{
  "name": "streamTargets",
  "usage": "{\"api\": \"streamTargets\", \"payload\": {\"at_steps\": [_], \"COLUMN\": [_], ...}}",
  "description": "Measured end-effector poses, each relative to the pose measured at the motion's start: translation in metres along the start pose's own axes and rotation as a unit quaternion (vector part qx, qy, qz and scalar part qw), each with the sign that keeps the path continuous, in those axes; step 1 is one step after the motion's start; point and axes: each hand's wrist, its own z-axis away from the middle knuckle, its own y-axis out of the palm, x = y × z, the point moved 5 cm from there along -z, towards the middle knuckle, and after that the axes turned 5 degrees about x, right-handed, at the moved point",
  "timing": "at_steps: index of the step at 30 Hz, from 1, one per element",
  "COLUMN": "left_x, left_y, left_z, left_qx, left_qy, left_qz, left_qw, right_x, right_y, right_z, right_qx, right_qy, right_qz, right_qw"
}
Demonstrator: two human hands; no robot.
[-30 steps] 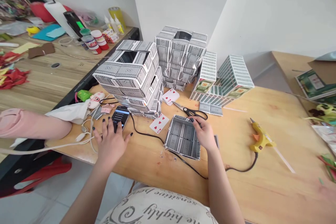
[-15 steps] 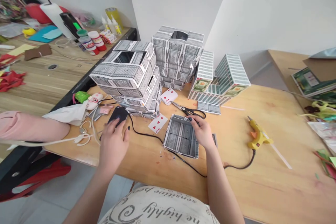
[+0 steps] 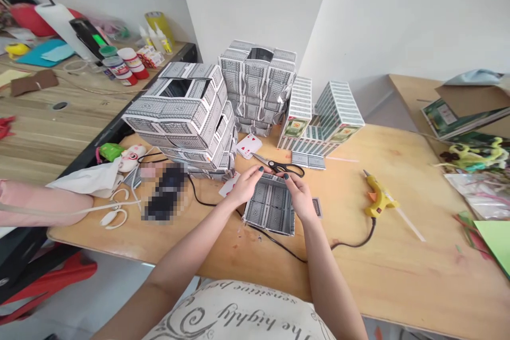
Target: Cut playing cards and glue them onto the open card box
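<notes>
A shallow open-topped box made of grey-patterned playing cards rests on the wooden table in front of me. My left hand pinches its far left rim between thumb and fingers. On the far right rim, my right hand has its fingers closed over the edge. Just behind the box lie black-handled scissors, partly beyond my fingertips. Playing cards lie face up by them, and another card is partly hidden by my left hand.
Behind stand two tall playing-card structures and a green-and-white stack of cards. A yellow glue gun lies right, its cord running towards the box. Left are a dark pixelated phone, white earphones and a pink roll.
My left hand has left the phone and moved right to the box's far left rim. My right hand stays at the far right rim. The view has shifted slightly to the right.
</notes>
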Motion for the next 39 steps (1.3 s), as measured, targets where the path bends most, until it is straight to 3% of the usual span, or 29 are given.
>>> {"api": "streamTargets", "payload": {"at_steps": [12, 17, 21, 24, 27, 32, 35, 39], "left_x": [0.007, 0.009, 0.009, -0.001, -0.021, -0.044, -0.047, -0.042], "left_y": [0.005, 0.005, 0.002, -0.001, -0.001, 0.011, 0.020, 0.023], "left_z": [-0.006, -0.006, -0.003, -0.002, -0.003, -0.013, -0.019, -0.021], "left_qx": [0.002, 0.019, 0.001, 0.009, 0.038, 0.066, 0.072, 0.050], "left_qy": [-0.004, 0.002, -0.001, 0.007, 0.055, 0.096, 0.097, 0.079], "left_qz": [-0.022, -0.020, -0.033, -0.091, -0.199, -0.395, -0.466, -0.478], "left_qw": [1.000, 1.000, 0.999, 0.996, 0.978, 0.911, 0.876, 0.873], "right_x": [0.000, -0.002, -0.004, 0.001, 0.010, 0.020, 0.024, 0.025], "right_y": [0.001, -0.001, -0.002, -0.004, -0.004, -0.001, 0.000, 0.001], "right_z": [-0.006, -0.006, -0.006, -0.007, -0.009, -0.013, -0.013, -0.013], "right_qx": [-0.006, -0.029, -0.027, -0.013, -0.008, 0.001, -0.001, -0.010], "right_qy": [0.021, 0.020, 0.003, -0.022, -0.053, -0.079, -0.092, -0.091], "right_qz": [0.129, 0.098, 0.057, 0.095, 0.186, 0.267, 0.291, 0.308], "right_qw": [0.991, 0.995, 0.998, 0.995, 0.981, 0.960, 0.952, 0.947]}}
